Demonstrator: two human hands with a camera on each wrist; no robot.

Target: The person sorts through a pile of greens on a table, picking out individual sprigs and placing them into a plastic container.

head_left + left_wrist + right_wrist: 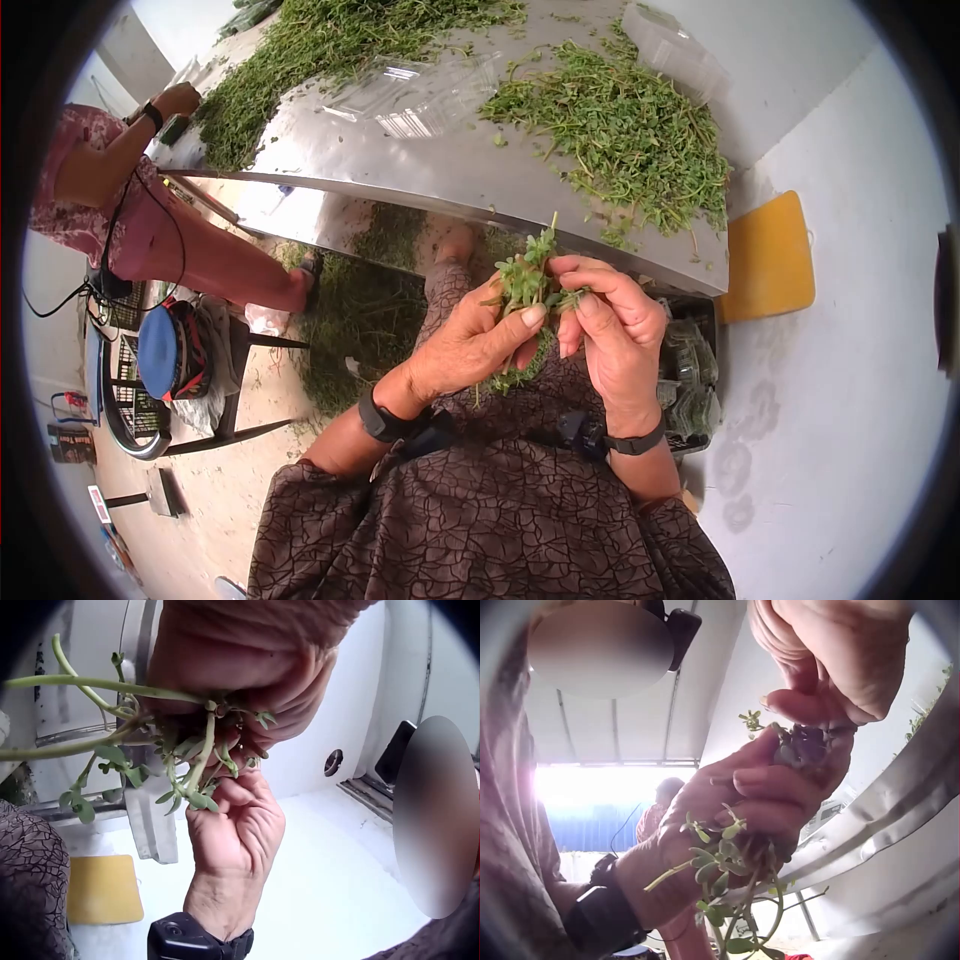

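A bunch of green leafy stems [528, 282] is gripped in the left hand [465, 340], its thumb lying across the stems. The right hand [618, 340] pinches a small sprig at the bunch's right side between thumb and fingers. In the left wrist view, long stems [90, 682] stick out to the left from the left hand [247, 667], and the right hand [236, 832] touches leaves below it. The right wrist view has leaves [724, 859] hanging under the left hand's [727, 795] curled fingers, with the right hand [832, 660] above.
A metal table [330, 165] bears a heap of greens [630, 130], a larger heap [300, 60] and clear plastic containers [415, 95]. Another person [130, 210] stands at the left by a chair [125, 430]. A yellow board [770, 258] leans by the wall; a crate [690, 370] stands at right.
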